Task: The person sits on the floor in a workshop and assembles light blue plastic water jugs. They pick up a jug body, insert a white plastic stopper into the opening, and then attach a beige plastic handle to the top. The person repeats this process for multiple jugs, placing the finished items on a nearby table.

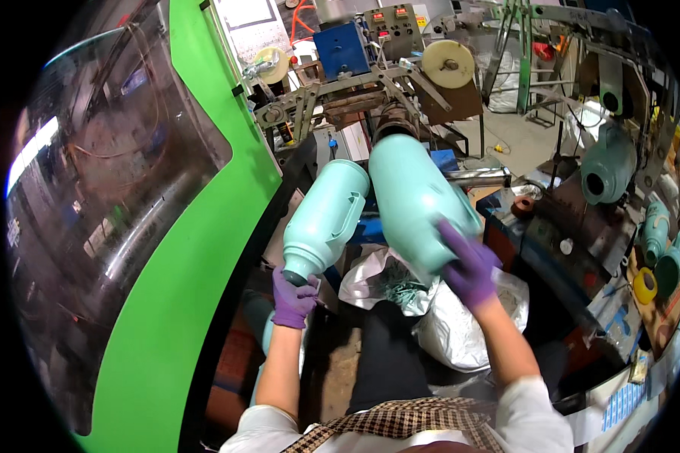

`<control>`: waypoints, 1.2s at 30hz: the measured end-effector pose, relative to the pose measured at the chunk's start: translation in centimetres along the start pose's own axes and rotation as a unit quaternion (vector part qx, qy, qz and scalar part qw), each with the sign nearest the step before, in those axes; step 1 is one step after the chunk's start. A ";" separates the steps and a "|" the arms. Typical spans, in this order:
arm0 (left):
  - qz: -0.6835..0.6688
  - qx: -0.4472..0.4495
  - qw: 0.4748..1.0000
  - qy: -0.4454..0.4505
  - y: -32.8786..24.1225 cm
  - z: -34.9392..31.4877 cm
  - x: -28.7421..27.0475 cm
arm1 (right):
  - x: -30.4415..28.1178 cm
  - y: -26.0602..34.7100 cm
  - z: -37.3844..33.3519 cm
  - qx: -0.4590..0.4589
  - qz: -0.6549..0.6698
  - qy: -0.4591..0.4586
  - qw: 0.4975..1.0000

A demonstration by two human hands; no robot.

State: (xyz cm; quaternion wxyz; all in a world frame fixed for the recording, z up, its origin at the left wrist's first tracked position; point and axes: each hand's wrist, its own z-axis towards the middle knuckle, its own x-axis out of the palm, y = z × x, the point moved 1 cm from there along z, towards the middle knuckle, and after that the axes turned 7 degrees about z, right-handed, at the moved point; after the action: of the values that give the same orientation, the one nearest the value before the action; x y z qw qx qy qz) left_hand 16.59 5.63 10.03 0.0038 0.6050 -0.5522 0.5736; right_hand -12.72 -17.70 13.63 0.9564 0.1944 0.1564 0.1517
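Observation:
By its narrow neck, low on the left, my left hand (293, 302) in a purple glove grips a mint-green plastic vacuum-flask casing (316, 223). Its wide end tilts up and away, with the moulded handle on its right side. A second mint-green flask casing (408, 196) is in my right hand (470, 268), also gloved in purple. The fingers wrap around its near right side, and motion blurs both the hand and that end. The far end of this second casing reaches up to a dark round machine part (395, 121).
A bright green machine panel (177, 249) with a clear window stands on the left. White sacks (461, 332), one with green scraps, are below my hands. More green flask casings (608, 166) are on the right bench. A machine with a pale yellow disc (447, 64) stands ahead.

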 end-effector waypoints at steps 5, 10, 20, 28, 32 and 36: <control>-0.058 -0.104 0.972 0.201 2.2 5.1 4.6 | -15.2 6.2 -15.6 0.300 0.175 -0.281 0.895; -0.005 -0.040 0.989 0.139 4.7 4.2 10.7 | -18.5 8.0 -23.4 0.336 0.213 -0.323 0.859; 0.071 -0.077 0.987 0.123 -0.1 6.0 12.1 | -17.3 9.3 -20.8 0.376 0.152 -0.140 0.903; 0.067 -0.189 0.958 0.205 5.9 16.2 24.5 | -16.1 9.0 -18.5 0.407 0.185 -0.095 0.890; 0.151 0.078 0.985 -0.018 6.7 23.9 29.4 | -15.1 9.7 -17.4 0.432 0.236 -0.095 0.865; 0.303 0.310 0.899 -0.067 10.9 23.2 31.3 | -16.0 9.8 -17.9 0.429 0.215 -0.092 0.872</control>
State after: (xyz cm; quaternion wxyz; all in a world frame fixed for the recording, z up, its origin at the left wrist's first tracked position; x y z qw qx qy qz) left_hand 16.86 -34.26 17.08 -0.3952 0.4159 -0.5019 0.6472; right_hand -35.89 -8.86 5.91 0.7326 0.6275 0.0722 0.2535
